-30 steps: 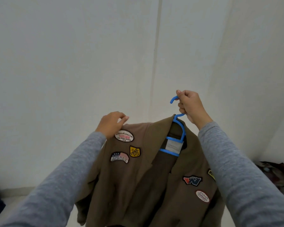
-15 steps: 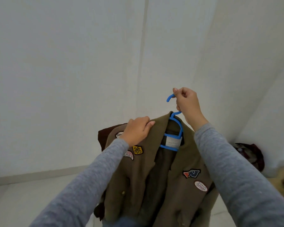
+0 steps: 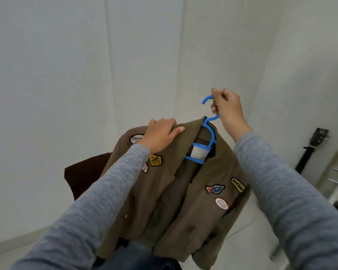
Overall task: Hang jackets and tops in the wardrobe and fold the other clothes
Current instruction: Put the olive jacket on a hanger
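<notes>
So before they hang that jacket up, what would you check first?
1. Right hand grips hanger by its hook: ok.
2. Hook's tip pokes free of the fist: ok.
3. Jacket sits on hanger, collar round it: ok.
4. Left hand holds jacket's shoulder: ok.
5. Wardrobe rail in sight: not ok, only walls show ahead.
6. Dark cloth behind jacket, caught on it or not: cannot tell.
</notes>
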`<state>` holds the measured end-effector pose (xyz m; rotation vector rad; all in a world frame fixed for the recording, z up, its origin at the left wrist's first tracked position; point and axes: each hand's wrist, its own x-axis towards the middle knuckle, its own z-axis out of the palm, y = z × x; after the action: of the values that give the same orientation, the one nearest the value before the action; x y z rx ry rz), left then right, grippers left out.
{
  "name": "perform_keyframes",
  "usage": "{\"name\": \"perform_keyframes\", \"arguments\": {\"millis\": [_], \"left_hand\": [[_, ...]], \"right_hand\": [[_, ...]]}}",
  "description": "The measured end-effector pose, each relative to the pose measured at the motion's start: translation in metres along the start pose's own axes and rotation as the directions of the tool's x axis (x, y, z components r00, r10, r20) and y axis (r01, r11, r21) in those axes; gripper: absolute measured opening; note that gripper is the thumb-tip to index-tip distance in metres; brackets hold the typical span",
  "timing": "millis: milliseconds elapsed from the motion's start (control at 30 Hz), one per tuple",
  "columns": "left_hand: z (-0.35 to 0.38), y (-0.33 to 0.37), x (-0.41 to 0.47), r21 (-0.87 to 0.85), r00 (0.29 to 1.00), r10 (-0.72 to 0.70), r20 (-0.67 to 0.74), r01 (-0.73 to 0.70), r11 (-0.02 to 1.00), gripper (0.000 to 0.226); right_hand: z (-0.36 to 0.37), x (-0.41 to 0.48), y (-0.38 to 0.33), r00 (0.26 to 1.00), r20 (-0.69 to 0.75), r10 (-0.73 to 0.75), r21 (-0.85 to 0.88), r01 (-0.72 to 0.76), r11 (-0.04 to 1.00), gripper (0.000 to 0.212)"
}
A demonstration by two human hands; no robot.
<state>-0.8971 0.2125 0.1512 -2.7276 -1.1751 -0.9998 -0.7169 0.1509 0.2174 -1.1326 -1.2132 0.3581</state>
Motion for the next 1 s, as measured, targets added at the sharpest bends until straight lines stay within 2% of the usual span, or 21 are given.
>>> {"name": "perform_keyframes", "arguments": {"millis": [100,200,300,400,500,600,733,867,1000], "left_hand": [[0.012,0.057,0.005,0.018,0.997,0.045,-0.063,-0.044,0.999,0.03],[0.025,0.107,0.009,0.049,0.987,0.079,-0.136,-0.073,0.996,0.033],[0.038,0.159,0.012,0.026,0.977,0.122,-0.172,-0.119,0.993,0.036],[0.056,0.213,0.015,-0.068,0.969,0.167,-0.184,-0.182,0.981,0.032],[0.077,0.259,0.022,-0.155,0.965,0.194,-0.176,-0.222,0.963,0.033],[0.105,0.314,0.03,-0.236,0.953,0.265,-0.145,-0.293,0.926,0.033],[0.137,0.395,0.041,-0.358,0.917,0.39,-0.082,-0.392,0.848,0.032],[0.163,0.471,0.044,-0.53,0.905,0.409,-0.117,-0.406,0.745,0.03],[0.192,0.535,0.042,-0.648,0.914,0.383,-0.132,-0.372,0.665,0.021]], "right_hand": [[-0.058,-0.013,-0.011,0.999,-0.046,-0.029,0.005,0.029,1.0,0.023],[-0.111,-0.029,-0.021,0.994,-0.092,-0.05,0.026,0.053,0.998,0.006],[-0.175,-0.051,-0.018,0.998,-0.058,-0.01,-0.001,0.01,1.0,0.02],[-0.247,-0.088,-0.006,0.992,0.063,0.105,-0.249,-0.087,0.965,0.03],[-0.313,-0.121,0.005,0.928,0.168,0.334,-0.568,-0.185,0.802,0.035],[-0.38,-0.147,-0.001,0.915,0.066,0.398,-0.683,-0.25,0.686,0.036],[-0.453,-0.187,-0.021,0.91,-0.056,0.411,-0.668,-0.34,0.662,0.021],[-0.509,-0.224,-0.032,0.928,-0.236,0.288,-0.599,-0.372,0.709,0.01],[-0.544,-0.243,-0.042,0.895,-0.406,0.185,-0.645,-0.424,0.635,0.021]]}}
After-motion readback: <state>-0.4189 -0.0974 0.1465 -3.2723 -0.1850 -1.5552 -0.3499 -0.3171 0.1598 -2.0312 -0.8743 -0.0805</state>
